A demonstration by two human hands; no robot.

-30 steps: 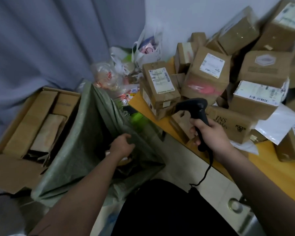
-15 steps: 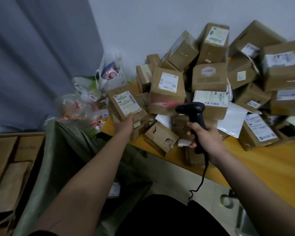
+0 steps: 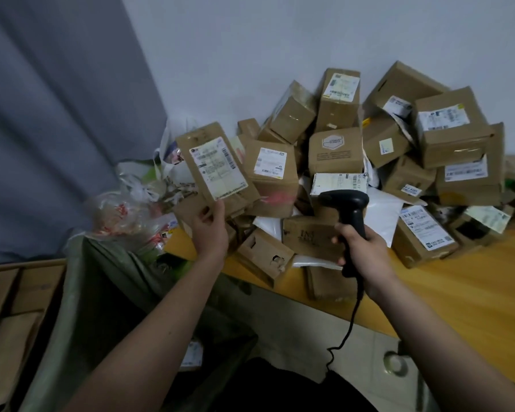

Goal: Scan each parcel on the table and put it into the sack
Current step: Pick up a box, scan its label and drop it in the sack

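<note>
My left hand [image 3: 210, 230] grips the lower edge of a flat brown parcel [image 3: 217, 168] and holds it up, tilted, with its white label facing me. My right hand [image 3: 366, 251] grips the handle of a black barcode scanner [image 3: 350, 206], whose head sits to the right of the raised parcel. A coiled cable hangs from the scanner. A heap of labelled cardboard parcels [image 3: 339, 150] fills the yellow table [image 3: 458, 298] against the wall. The green woven sack [image 3: 107, 292] stands open at the lower left, below my left arm.
Plastic bags [image 3: 128, 209] lie at the table's left end, beside a grey curtain [image 3: 57, 114]. A carton of flattened cardboard [image 3: 9, 307] stands left of the sack. White mailer bags [image 3: 382, 215] lie among the boxes. Tiled floor shows below the table edge.
My left hand came out of the sack, reached the flat parcel on the heap's left side and lifted it up. The scanner hand stayed roughly in place while the view rose.
</note>
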